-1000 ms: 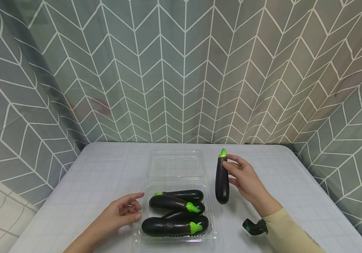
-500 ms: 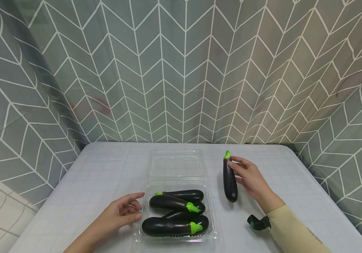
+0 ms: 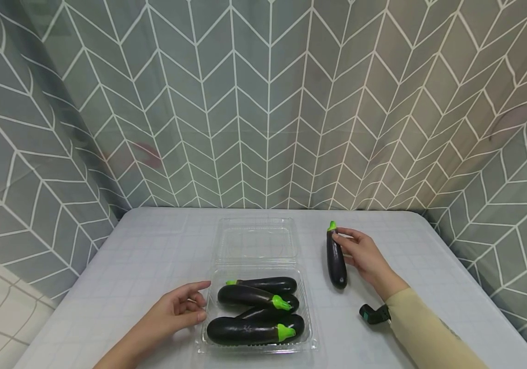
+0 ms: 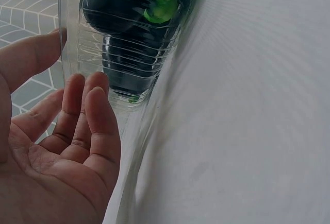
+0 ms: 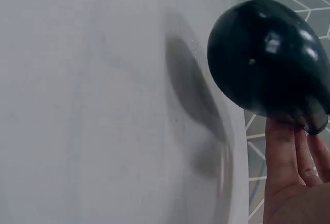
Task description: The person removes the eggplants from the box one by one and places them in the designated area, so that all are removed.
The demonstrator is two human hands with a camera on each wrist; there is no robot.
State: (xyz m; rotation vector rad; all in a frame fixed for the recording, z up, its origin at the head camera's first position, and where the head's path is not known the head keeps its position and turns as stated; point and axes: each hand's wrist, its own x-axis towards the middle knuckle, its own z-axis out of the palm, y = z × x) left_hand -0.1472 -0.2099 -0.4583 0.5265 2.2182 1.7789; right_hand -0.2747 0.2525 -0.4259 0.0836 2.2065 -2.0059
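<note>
My right hand (image 3: 363,256) pinches a dark purple eggplant (image 3: 336,264) near its green cap, between thumb and fingers. The eggplant hangs over the right part of the table, round end toward me. In the right wrist view, that glossy round end (image 5: 263,54) is held above the tabletop and casts a shadow. My left hand (image 3: 177,307), its fingers loosely bent, rests at the left side of a clear plastic clamshell box (image 3: 309,323). Its fingertips (image 4: 95,95) are right at the box wall in the left wrist view. Several eggplants (image 3: 249,330) lie stacked inside, lower ones partly hidden.
The clear lid (image 3: 256,241) lies folded back behind the box. A white cloth (image 3: 152,246) covers the table. Patterned grey curtains (image 3: 263,102) stand behind and on both sides. A small black device (image 3: 375,313) is attached at the right sleeve.
My right hand has moved right with the eggplant, then slightly lower, and the eggplant tilts a little more. The left hand and the box have stayed in place.
</note>
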